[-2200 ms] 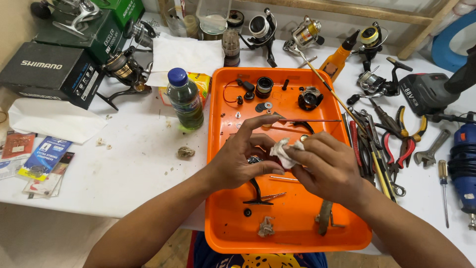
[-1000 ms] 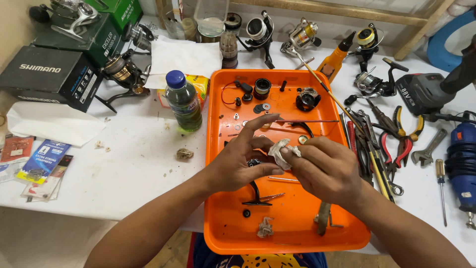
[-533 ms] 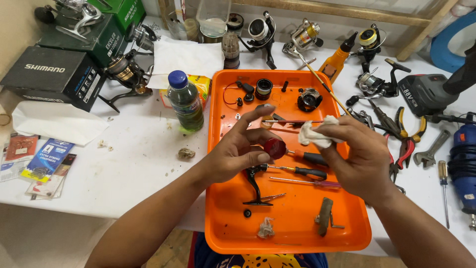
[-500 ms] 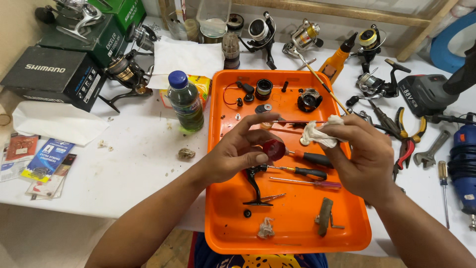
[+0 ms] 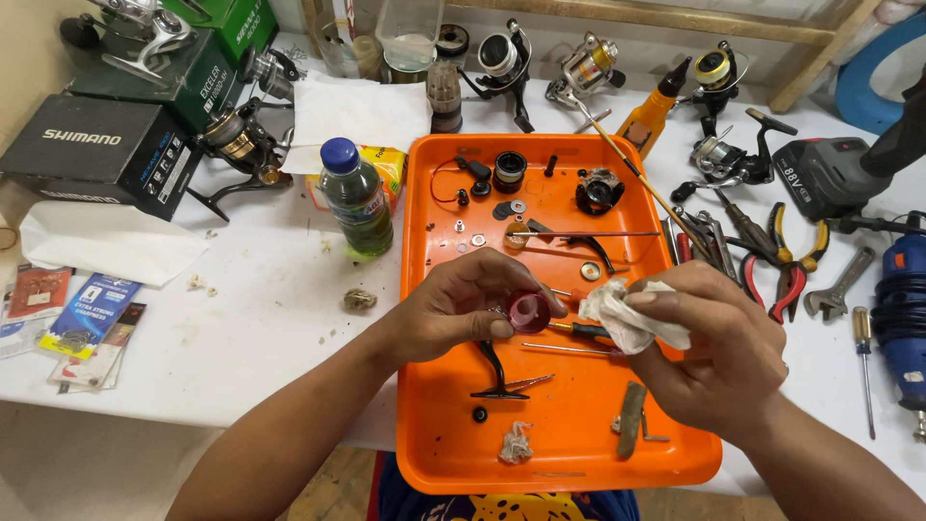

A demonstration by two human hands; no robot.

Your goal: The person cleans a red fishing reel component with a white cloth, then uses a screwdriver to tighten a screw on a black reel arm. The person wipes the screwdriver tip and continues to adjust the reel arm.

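My left hand pinches a small dark red round reel part over the middle of the orange tray. My right hand grips a crumpled white cloth just right of that part, a small gap between them. Under my hands lie a black reel handle and thin screwdrivers. Small washers, a black spool and a rotor piece sit in the tray's far half.
A green plastic bottle stands left of the tray. Boxes and several fishing reels line the back of the white table. Pliers, a wrench, a blue rotary tool and a screwdriver lie at the right.
My hands came apart: earlier the cloth was pressed onto the part between both hands. The right hand swung right with the cloth and has drifted back toward the part.
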